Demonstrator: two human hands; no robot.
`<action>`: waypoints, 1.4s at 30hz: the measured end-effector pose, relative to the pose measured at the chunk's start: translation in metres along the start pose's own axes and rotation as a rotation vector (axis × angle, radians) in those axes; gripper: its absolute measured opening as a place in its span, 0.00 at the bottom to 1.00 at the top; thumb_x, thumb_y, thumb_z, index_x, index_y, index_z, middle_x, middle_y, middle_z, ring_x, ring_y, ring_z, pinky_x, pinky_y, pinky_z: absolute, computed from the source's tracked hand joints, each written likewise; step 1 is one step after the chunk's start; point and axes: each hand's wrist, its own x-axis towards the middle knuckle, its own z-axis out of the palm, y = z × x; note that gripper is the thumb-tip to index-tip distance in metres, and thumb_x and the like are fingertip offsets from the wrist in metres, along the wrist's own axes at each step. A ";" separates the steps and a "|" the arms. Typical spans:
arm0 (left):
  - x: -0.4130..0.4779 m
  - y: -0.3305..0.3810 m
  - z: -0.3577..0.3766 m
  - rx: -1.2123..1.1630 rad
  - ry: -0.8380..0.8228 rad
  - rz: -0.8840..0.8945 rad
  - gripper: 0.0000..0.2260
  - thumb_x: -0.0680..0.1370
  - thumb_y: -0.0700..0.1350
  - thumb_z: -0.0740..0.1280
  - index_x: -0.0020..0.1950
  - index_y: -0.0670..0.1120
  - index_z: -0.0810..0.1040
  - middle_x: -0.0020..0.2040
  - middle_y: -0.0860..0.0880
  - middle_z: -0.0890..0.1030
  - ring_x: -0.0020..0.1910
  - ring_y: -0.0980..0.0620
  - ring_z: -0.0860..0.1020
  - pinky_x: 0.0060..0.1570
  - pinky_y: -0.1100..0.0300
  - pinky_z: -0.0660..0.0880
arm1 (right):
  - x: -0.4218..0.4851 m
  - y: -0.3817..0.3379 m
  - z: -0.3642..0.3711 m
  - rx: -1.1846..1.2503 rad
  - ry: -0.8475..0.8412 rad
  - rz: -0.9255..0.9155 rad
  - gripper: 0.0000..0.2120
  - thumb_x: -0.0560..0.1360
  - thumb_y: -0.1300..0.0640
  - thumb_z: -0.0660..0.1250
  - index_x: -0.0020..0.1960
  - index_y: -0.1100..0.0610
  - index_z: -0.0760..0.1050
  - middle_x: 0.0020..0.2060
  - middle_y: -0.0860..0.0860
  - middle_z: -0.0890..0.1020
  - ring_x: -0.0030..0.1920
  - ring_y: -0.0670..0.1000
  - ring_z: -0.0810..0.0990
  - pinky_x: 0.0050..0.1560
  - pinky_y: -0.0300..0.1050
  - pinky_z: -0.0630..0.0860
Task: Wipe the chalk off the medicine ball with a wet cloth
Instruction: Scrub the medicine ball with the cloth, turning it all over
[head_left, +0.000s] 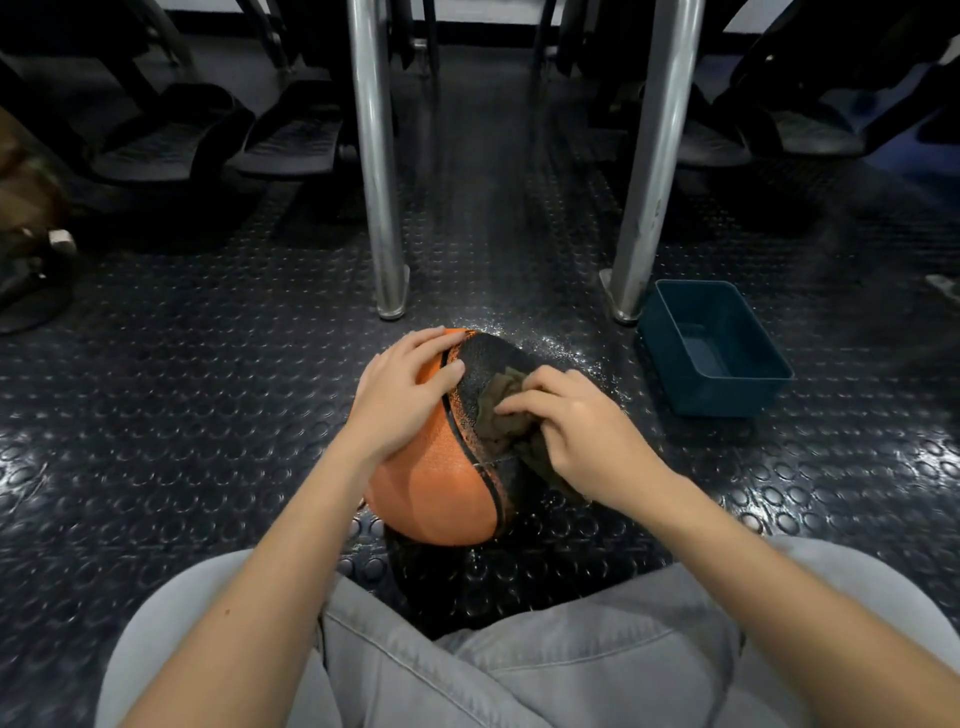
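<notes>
Centrally, an orange-and-black rubber medicine ball (436, 483) rests on the studded dark floor (208, 364); the left grip (400, 395) lies flat, steadying it, while the right grip (576, 431) clutches a damp olive cloth (498, 426) against its black right side.

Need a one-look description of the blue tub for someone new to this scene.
Start at the right-hand chrome post standing on the studded black floor. The tub sits just right of its foot, beyond and right of the medicine ball. It is the only open, rectangular, teal-blue container there.
</notes>
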 end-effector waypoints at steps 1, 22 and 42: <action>0.001 0.000 0.000 -0.007 -0.012 0.014 0.21 0.73 0.58 0.58 0.65 0.59 0.74 0.66 0.61 0.70 0.69 0.57 0.65 0.72 0.49 0.56 | 0.006 0.003 0.000 -0.006 0.009 0.022 0.20 0.72 0.71 0.56 0.54 0.55 0.80 0.50 0.51 0.77 0.47 0.55 0.72 0.46 0.54 0.75; -0.011 -0.003 0.003 -0.001 -0.004 0.074 0.18 0.75 0.58 0.59 0.65 0.61 0.73 0.63 0.66 0.67 0.64 0.64 0.62 0.66 0.60 0.55 | 0.056 0.045 0.014 0.112 0.109 0.330 0.23 0.70 0.75 0.56 0.53 0.55 0.81 0.51 0.52 0.79 0.56 0.56 0.76 0.59 0.49 0.72; -0.003 -0.007 0.003 -0.078 0.041 0.058 0.16 0.73 0.62 0.58 0.59 0.65 0.75 0.61 0.64 0.72 0.65 0.58 0.69 0.69 0.50 0.63 | 0.034 0.069 0.037 0.199 0.080 0.685 0.20 0.74 0.72 0.58 0.61 0.58 0.78 0.58 0.54 0.80 0.62 0.54 0.74 0.59 0.40 0.68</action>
